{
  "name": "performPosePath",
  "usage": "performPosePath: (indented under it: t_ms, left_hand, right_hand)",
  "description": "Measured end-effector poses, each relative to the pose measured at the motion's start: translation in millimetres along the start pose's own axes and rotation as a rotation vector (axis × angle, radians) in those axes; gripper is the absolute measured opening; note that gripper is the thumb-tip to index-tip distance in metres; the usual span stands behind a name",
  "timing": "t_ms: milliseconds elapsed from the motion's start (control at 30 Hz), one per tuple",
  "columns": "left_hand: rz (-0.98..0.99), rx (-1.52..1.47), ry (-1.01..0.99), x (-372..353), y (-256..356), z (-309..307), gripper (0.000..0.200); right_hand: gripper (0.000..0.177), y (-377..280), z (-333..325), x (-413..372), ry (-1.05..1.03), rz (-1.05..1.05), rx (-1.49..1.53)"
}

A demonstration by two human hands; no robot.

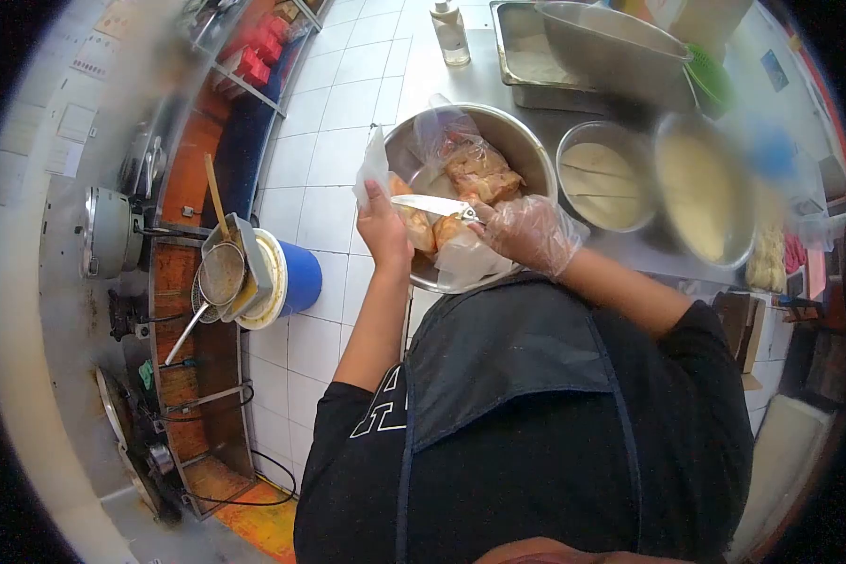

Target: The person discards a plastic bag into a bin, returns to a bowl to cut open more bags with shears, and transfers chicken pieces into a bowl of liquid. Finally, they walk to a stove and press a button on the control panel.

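Observation:
A wide steel bowl (540, 155) holds chunks of raw-looking, orange-tinted meat (484, 174) in clear plastic bags. My left hand (383, 226), bare, pinches a translucent plastic bag (373, 164) at the bowl's left rim. In a clear plastic glove, my right hand (528, 230) is closed around scissors (432, 204) over the bowl. Their pale blades point left toward the bag in my left hand, with a round pivot near my fingers. The handles are mostly hidden by my glove. More clear plastic lies below the blades, against the bowl's near side.
Right of the bowl stand a steel pot of pale liquid (597, 202) and a larger bowl of pale mixture (696, 193). Behind them are a metal pan (526, 70) and a clear bottle (451, 38). On the left, a blue bucket (301, 279) carries strainers (224, 273).

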State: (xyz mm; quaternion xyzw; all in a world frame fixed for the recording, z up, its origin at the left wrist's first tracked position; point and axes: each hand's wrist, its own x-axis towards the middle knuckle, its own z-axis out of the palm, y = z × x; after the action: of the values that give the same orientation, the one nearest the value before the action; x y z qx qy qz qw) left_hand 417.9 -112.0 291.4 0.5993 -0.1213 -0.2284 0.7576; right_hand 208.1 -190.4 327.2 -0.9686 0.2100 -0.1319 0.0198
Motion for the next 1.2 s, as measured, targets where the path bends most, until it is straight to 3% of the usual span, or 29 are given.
performPosePath:
  t_ms: [100,133,233,300,367,400,433,467,500,633,667,700,733,800,833,867,900,933,1000,1033,1100,1167,1200]
  left_hand:
    - [0.002,-0.08,0.009,-6,-4,-5,0.056]
    - [0.057,0.158,-0.068,-19,-10,-4,0.055]
    - [-0.013,0.266,-0.193,-45,-15,0,0.053]
    - [-0.091,-0.001,-0.107,-39,-4,-4,0.053]
    - [-0.078,-0.12,-0.067,-34,3,-14,0.053]
    - [-0.112,-0.127,-0.062,-30,2,-25,0.056]
    - [-0.145,-0.133,-0.057,-27,-1,-39,0.059]
    - [-0.155,-0.175,-0.094,-24,-7,-54,0.062]
    - [-0.145,-0.174,-0.096,-24,-3,-59,0.062]
    - [-0.257,-0.098,-0.008,-20,1,-79,0.053]
    - [-0.147,0.175,0.003,-7,-7,-89,0.048]
    - [-0.029,0.443,0.018,4,-10,-92,0.044]
    - [-0.022,0.432,0.018,10,-4,-87,0.044]
    - [0.824,1.082,0.187,19,11,-73,0.042]
    - [0.828,1.078,0.195,22,26,-59,0.042]
    - [0.959,1.169,0.101,28,41,-43,0.043]
    - [1.093,1.257,0.0,36,52,-27,0.045]
    - [1.099,1.251,0.0,47,54,-11,0.045]
    - [0.779,1.373,-0.478,67,55,27,0.043]
    - [0.787,1.362,-0.481,79,46,44,0.043]
    - [0.553,1.52,-0.544,102,14,68,0.04]
    - [0.615,1.563,-0.588,115,-10,79,0.038]
    - [0.664,1.617,-0.628,121,-19,85,0.037]
  right_hand:
    - [0.035,-3,9,21,0.025,0.001,-0.034]
    - [0.039,-1,13,28,0.063,-0.005,-0.077]
    - [0.034,15,30,44,0.054,0.009,0.002]
    - [0.033,30,28,45,0.021,-0.032,-0.079]
    - [0.027,43,22,43,0.176,-0.114,-0.143]
    - [0.021,63,45,51,0.224,-0.104,-0.357]
    - [0.016,90,39,58,0.115,-0.047,-0.439]
    - [0.017,100,1,58,0.19,-0.038,-0.433]
    - [0.021,125,4,60,0.165,-0.007,-0.591]
    - [0.03,119,-33,40,0.165,0.032,-0.341]
    - [0.032,111,-41,36,0.12,0.0,-0.294]
    - [0.031,107,-37,33,-0.093,0.096,-0.285]
    - [0.032,105,-28,25,-0.048,0.105,-0.206]
    - [0.034,98,-18,9,0.001,0.105,-0.13]
    - [0.036,91,-17,1,0.075,0.254,0.08]
    - [0.04,85,-18,-5,0.149,0.403,0.293]
    - [0.04,81,-23,-9,0.155,0.402,0.29]
    - [0.038,79,-31,-13,0.148,0.515,0.403]
    - [0.038,80,-46,-18,0.055,0.721,0.508]
    - [0.038,84,-45,-23,0.063,0.725,0.498]
    - [0.04,96,-38,-35,0.104,0.66,0.357]
    - [0.039,98,-48,-44,0.09,0.727,0.348]
    - [0.039,106,-44,-54,0.104,0.646,0.29]
